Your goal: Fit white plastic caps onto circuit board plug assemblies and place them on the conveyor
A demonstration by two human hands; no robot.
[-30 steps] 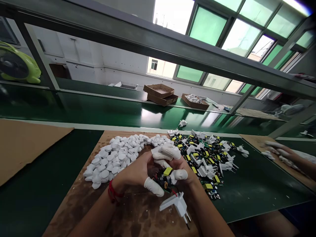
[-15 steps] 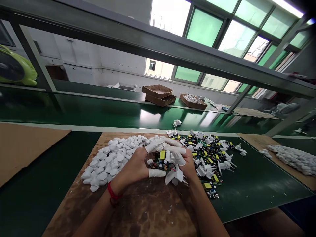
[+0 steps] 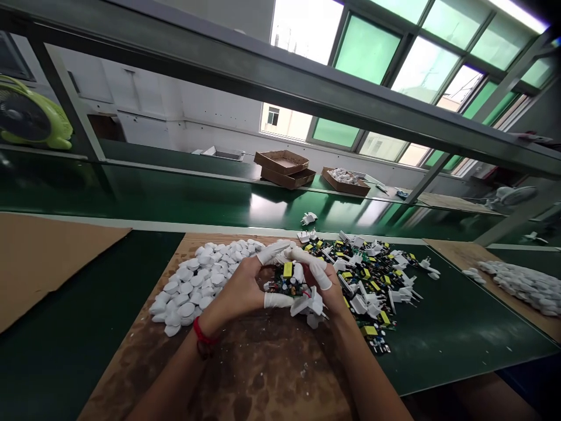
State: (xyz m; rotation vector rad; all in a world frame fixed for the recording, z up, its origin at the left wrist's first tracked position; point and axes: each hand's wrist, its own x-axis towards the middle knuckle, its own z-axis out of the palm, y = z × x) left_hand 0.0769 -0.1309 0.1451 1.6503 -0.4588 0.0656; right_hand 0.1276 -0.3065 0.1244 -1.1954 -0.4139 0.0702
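Both hands, the left hand [image 3: 243,289] and right hand [image 3: 326,286], stay clamped on a circuit board [image 3: 287,283], its white plug piece [image 3: 312,305], dangling a second ago, now drawn up beneath the fingers.

green-tinted windows [image 3: 394,52], white wall [image 3: 175,99], green conveyor belt [image 3: 175,199].

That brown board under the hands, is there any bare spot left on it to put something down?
Yes: the near part of the brown board, between the forearms. Farther back it is crowded: white caps on the left, circuit boards with plugs on the right.
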